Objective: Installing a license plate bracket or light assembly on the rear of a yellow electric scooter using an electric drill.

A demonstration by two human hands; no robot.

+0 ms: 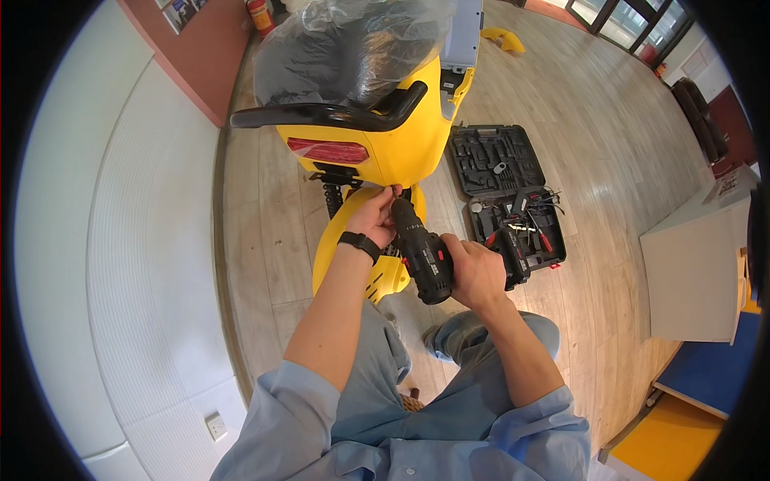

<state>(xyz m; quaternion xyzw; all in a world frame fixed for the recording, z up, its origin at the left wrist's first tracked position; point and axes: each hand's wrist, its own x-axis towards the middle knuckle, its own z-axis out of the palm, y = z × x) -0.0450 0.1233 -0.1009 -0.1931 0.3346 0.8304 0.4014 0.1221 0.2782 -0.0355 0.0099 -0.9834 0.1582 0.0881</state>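
Note:
My right hand (479, 272) is wrapped round the grip of a black cordless drill (425, 255) with red details. The drill's front end points away from me, at the underside of a yellow scooter's rear (401, 152). Close beside the drill's chuck, my left hand (374, 216) has its fingers bent and pinched together under the yellow body. Whatever those fingers grip is too small to make out. Below them is the yellow rear mudguard (337, 236). A red tail light (329, 151) and a black grab rail (337, 118) sit above my hands.
An open black tool case (497, 160) with loose tools lies on the wooden floor, right of the scooter. Clear plastic wraps the black seat (345, 56). A white wall panel (160, 240) runs along the left. A pale cabinet (690, 272) stands at right; a fire extinguisher (260, 16) stands far left.

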